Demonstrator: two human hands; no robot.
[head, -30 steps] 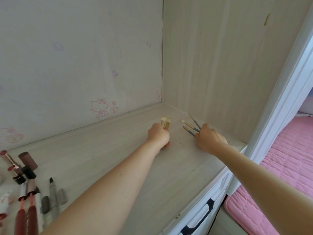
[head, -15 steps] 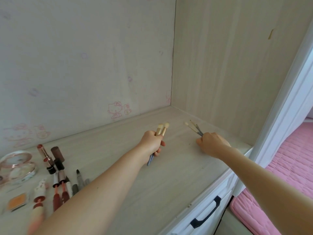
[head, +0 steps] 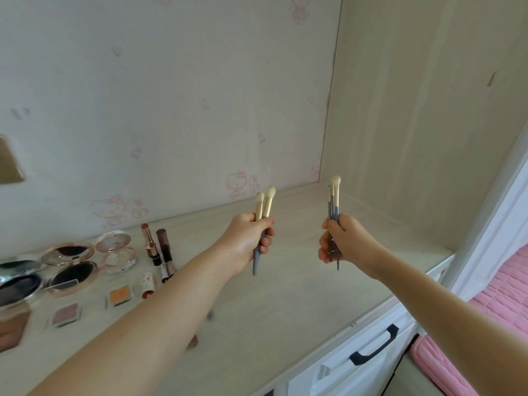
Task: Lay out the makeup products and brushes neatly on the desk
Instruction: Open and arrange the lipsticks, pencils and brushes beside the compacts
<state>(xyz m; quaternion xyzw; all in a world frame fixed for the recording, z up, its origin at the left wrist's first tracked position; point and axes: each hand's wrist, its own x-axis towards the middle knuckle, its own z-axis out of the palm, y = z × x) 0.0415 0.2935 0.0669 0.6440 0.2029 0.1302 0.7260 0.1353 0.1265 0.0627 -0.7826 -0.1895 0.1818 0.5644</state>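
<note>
Now your left hand (head: 248,238) grips two brushes (head: 264,205) above the bench (head: 285,295) | right hand (head: 347,241) grips thinner brushes (head: 334,204) | compacts (head: 73,267), lipsticks (head: 155,247) left of hands | forearm hides some products

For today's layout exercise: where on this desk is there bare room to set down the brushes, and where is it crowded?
Bare desk runs from the lipsticks rightward to the side panel and from the back wall to the front edge, beneath the left hand and right hand. The left end is crowded with compacts, small pans and tubes.
</note>
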